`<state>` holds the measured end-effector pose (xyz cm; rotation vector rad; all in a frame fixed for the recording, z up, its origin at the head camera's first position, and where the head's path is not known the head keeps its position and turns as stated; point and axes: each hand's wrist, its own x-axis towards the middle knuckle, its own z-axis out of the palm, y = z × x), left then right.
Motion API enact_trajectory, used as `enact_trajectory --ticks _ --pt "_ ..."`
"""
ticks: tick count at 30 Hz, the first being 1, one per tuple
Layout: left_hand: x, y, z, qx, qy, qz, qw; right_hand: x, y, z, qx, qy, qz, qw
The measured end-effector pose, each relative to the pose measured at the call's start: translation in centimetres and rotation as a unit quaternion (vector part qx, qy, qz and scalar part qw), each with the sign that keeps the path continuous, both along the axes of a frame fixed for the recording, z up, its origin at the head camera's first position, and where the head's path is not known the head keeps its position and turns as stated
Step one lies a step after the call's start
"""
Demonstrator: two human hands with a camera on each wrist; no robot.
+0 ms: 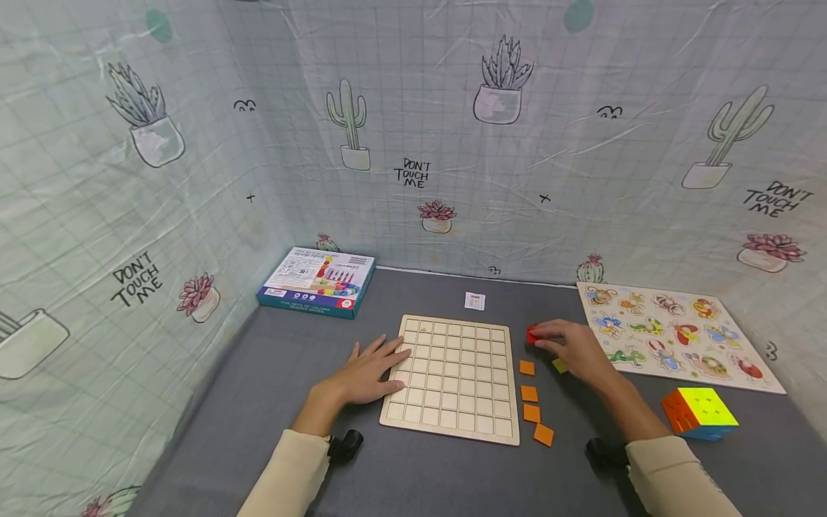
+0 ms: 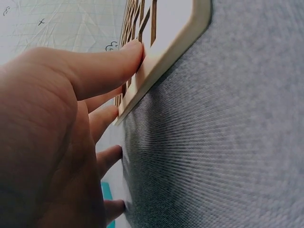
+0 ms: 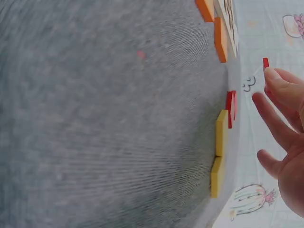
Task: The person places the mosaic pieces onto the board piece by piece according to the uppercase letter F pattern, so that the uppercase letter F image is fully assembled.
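Observation:
A wooden grid board (image 1: 452,424) lies on the dark cloth. My left hand (image 1: 371,373) rests at its left edge with fingers spread, and in the left wrist view the thumb (image 2: 109,66) touches the board's rim (image 2: 156,66). Right of the board, my right hand (image 1: 571,348) pinches a red square tile (image 3: 266,62) between thumb and fingertips, above the cloth. Below it in the right wrist view lie another red tile (image 3: 231,109) and two yellow tiles (image 3: 221,133). Several orange tiles (image 1: 529,393) form a column along the board's right side.
At the back left is a boxed game (image 1: 316,280). A small printed card (image 1: 474,301) lies behind the board. On the right are an insect picture board (image 1: 678,330) and a puzzle cube (image 1: 700,413). A patterned curtain (image 1: 413,143) encloses the table.

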<state>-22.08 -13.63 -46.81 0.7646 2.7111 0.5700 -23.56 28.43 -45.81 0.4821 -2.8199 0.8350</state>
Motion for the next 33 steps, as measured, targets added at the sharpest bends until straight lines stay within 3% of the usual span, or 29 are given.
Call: enact_trajectory --ticks 12,22,33 --pt "-0.1 0.0 -0.2 -0.006 0.007 -0.01 0.9999 -0.3 -1.8 0.5 -0.016 0.001 0.026 0.9995" --pt "0.0 0.0 0.1 -0.008 0.01 0.005 0.9999 -1.5 -6.6 1.1 -0.066 -0.074 0.031 0.9946" --pt "-0.3 0.3 0.0 -0.014 0.003 0.022 0.9997 -2.5 -12.0 0.9 -0.101 -0.105 0.047 0.9882"
